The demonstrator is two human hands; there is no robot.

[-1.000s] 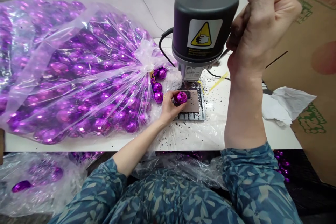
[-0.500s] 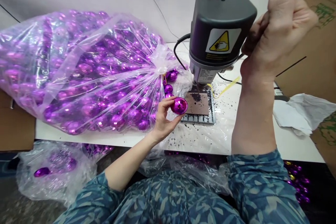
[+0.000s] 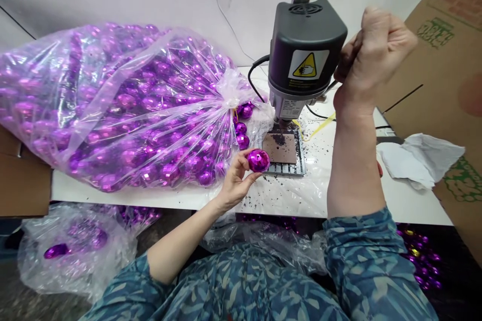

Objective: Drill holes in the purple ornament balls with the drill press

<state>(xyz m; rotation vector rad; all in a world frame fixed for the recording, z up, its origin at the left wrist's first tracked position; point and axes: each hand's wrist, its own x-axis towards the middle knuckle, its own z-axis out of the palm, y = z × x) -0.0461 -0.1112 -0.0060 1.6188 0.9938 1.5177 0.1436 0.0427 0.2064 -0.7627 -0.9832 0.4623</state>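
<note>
Between the thumb and fingers of my left hand (image 3: 238, 180) is a shiny purple faceted ball (image 3: 258, 160), with a small dark spot on its upper face. The ball is held up at the front left corner of the drill press base (image 3: 288, 169), off the brown board (image 3: 279, 149) that has a hole in it. My right hand (image 3: 376, 52) is closed in a fist beside the motor housing of the drill press (image 3: 307, 35). A thin lever (image 3: 330, 87) runs from the press into that fist; its grip end is hidden by the fingers.
A large tied clear bag (image 3: 143, 110) of purple balls fills the table's left side. Several loose balls (image 3: 243, 128) lie by its knot. Dark shavings (image 3: 312, 150) litter the tabletop. Crumpled white paper (image 3: 417, 160) and a cardboard box (image 3: 444, 85) are at right.
My left hand has moved slightly down, and the ball has turned in its fingers. My right fist appears lower and further left, still at the lever. The view has shifted a little too.
</note>
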